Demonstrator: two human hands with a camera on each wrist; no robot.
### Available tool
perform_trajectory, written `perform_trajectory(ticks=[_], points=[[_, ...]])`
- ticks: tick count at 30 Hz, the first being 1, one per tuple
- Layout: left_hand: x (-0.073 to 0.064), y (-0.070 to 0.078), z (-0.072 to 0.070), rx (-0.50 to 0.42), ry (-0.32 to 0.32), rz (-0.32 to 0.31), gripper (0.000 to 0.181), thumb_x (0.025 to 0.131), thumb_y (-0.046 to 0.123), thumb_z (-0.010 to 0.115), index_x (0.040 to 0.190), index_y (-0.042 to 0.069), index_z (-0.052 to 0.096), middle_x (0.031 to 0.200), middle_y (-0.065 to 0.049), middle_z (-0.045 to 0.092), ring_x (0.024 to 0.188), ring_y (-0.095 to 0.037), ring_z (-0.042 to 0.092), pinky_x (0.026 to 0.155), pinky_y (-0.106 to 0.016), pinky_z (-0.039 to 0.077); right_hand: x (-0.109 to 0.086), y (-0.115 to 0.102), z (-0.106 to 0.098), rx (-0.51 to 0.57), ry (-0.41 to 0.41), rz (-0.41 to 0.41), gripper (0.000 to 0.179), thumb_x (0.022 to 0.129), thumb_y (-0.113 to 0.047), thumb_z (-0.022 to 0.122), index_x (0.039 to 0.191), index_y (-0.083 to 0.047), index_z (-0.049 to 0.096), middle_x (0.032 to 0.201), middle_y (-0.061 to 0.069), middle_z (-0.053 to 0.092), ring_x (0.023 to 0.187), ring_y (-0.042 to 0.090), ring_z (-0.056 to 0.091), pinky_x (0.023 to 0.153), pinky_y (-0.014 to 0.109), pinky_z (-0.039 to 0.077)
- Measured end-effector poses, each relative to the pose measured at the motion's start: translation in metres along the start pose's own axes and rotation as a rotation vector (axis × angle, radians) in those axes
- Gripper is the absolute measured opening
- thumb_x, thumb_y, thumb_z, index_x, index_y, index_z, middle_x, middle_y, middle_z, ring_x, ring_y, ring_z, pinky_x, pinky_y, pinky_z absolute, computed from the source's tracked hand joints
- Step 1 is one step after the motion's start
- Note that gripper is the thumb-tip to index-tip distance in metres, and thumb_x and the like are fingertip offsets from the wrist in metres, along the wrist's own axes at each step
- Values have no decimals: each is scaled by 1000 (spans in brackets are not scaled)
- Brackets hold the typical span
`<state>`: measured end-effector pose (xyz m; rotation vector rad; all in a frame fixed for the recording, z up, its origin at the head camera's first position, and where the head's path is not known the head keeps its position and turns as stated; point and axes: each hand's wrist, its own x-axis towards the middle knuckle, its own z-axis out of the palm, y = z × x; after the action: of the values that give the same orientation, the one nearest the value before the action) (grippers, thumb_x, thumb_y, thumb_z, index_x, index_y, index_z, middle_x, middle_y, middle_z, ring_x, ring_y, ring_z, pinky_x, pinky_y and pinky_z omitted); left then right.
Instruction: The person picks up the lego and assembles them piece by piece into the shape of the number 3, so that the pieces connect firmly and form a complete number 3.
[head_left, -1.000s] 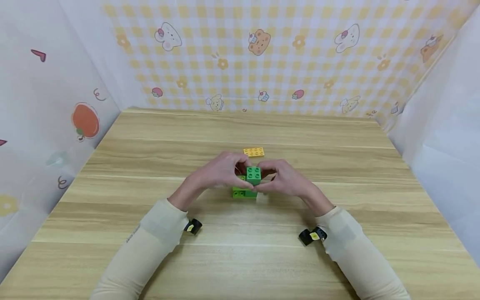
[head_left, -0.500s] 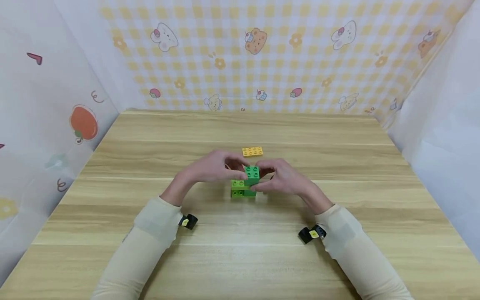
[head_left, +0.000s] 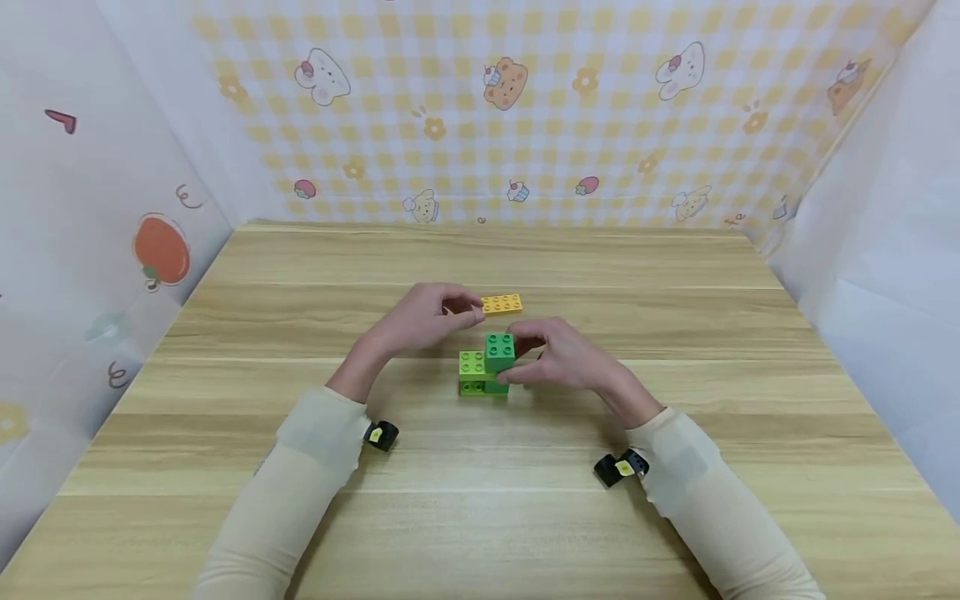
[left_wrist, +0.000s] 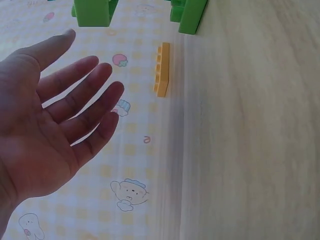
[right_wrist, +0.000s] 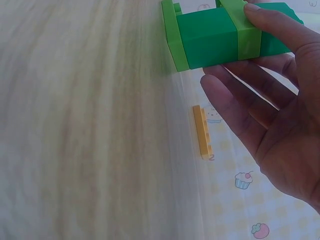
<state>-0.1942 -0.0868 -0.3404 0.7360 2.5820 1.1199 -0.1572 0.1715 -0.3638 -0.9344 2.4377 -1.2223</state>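
Observation:
A small stack of toy building bricks stands mid-table, with a dark green brick on top at its right end. Below that lies a lime green brick, and another dark green block shows lower down, above a lime base. My right hand holds the stack from the right, thumb at its front and fingers behind. Behind the stack, my left hand hovers apart from it, fingers loosely bent and holding nothing. Its fingertips overlap the left end of a flat yellow brick in the head view; contact is unclear.
The wooden table reaches back to a yellow checked backdrop. White printed sheets form the side walls. A small black camera is strapped at each wrist.
My left hand has let go of the stack and moved back and left towards the yellow brick. My right hand stays at the stack. The head view has shifted slightly.

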Motion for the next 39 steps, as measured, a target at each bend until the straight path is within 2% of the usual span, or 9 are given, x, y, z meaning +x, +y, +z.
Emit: perform_trajectory(ticks=[8, 17, 32, 39], points=[[14, -8, 5, 45, 30, -17, 40, 102, 34, 69, 132, 9, 72, 121, -5, 74, 118, -24, 65, 104, -48, 52, 0, 0, -1, 8, -5, 3, 21, 88, -23, 87, 97, -17, 70, 100, -4, 77, 103, 15, 74, 95, 43, 59], [30, -11, 10, 124, 24, -18, 39, 99, 30, 74, 132, 9, 72, 130, -9, 73, 124, -27, 65, 109, -48, 50, 0, 0, -2, 15, -5, 0, 22, 88, -24, 87, 95, -16, 68, 98, -3, 76, 103, 16, 74, 96, 43, 58], [53, -6, 7, 207, -43, -25, 45, 98, 27, 76, 138, 7, 67, 133, -11, 71, 125, -26, 63, 111, -45, 48, 1, 0, -2, 30, -16, -16, 20, 89, -23, 86, 99, -16, 70, 100, -3, 77, 103, 16, 74, 96, 43, 59], [64, -4, 8, 238, -121, -69, 48, 99, 28, 75, 142, 8, 65, 138, -11, 69, 125, -26, 64, 109, -43, 50, 0, 1, -1, 33, -17, -13, 20, 89, -23, 86, 98, -16, 70, 99, -3, 77, 102, 15, 74, 95, 42, 59]])
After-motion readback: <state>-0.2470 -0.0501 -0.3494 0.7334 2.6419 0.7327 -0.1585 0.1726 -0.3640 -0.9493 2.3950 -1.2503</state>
